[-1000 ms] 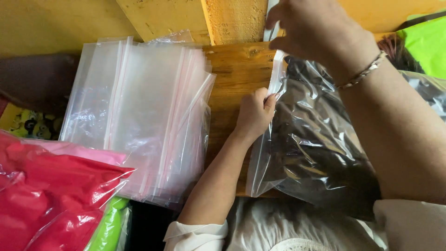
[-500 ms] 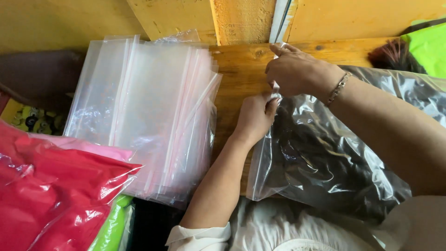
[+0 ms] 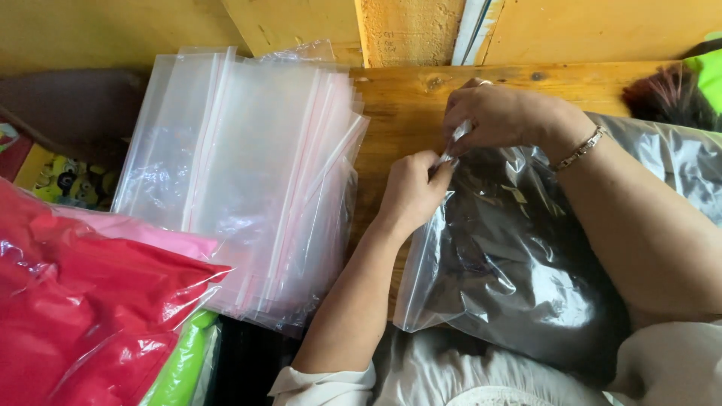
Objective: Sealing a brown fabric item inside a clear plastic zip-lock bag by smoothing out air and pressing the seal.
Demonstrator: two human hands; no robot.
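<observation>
zip bag (image 3: 511,271): clear, glossy, crinkled, dark fabric inside | place: on counter (image 3: 406,105) edge under both hands | handling: likely light, soft, slippery film; best held at the stiffer zip strip | left hand (image 3: 410,192): pinching strip | right hand (image 3: 500,116): pinching strip just beyond | stack of empty zip bags (image 3: 248,173): left of left hand

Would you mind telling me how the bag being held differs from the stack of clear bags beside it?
The held bag is filled with something dark and bulges; the stacked bags look flat and empty. The held bag is single, pinched at its top edge by the left hand and right hand; the stacked bags lie untouched, fanned on the wooden surface. Both are transparent plastic.
</observation>
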